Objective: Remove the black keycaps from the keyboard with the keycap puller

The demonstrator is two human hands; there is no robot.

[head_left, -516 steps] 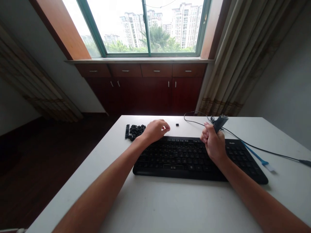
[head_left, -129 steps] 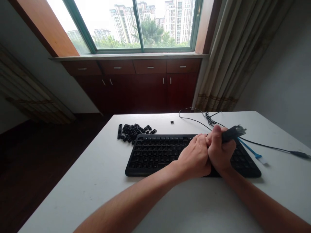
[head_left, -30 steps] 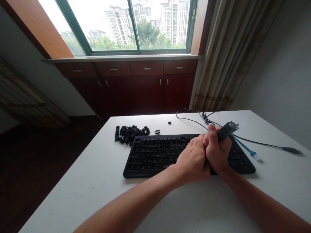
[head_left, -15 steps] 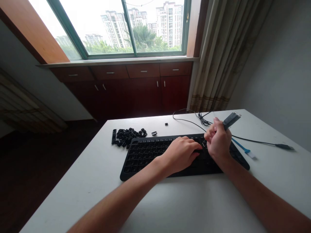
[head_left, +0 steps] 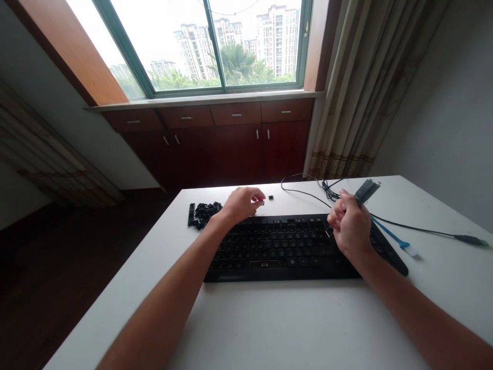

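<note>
The black keyboard (head_left: 269, 249) lies on the white table, many of its key positions stripped of caps. Just past its back edge, my left hand (head_left: 242, 204) pinches a small dark keycap (head_left: 262, 203) between thumb and fingers. My right hand (head_left: 350, 223) is closed round a grey keycap puller (head_left: 367, 191); the thin wire end shows below the fist, over the right part of the keyboard. Beside my left wrist is a heap of black keycaps (head_left: 206, 213), partly covered by the arm. Another loose keycap (head_left: 270, 197) lies right of my left fingers.
A black cable (head_left: 331, 192) is bundled behind the keyboard and runs to a dark plug (head_left: 470, 240) at the right. A blue brush with pale bristles (head_left: 404, 245) lies by the keyboard's right end. The table (head_left: 277, 324) stands before a window and red-brown cabinets (head_left: 215, 149).
My left hand has moved from the middle of the keyboard leftward and away, past its back edge. The right hand keeps its hold on the puller. The view has shifted slightly left.
</note>
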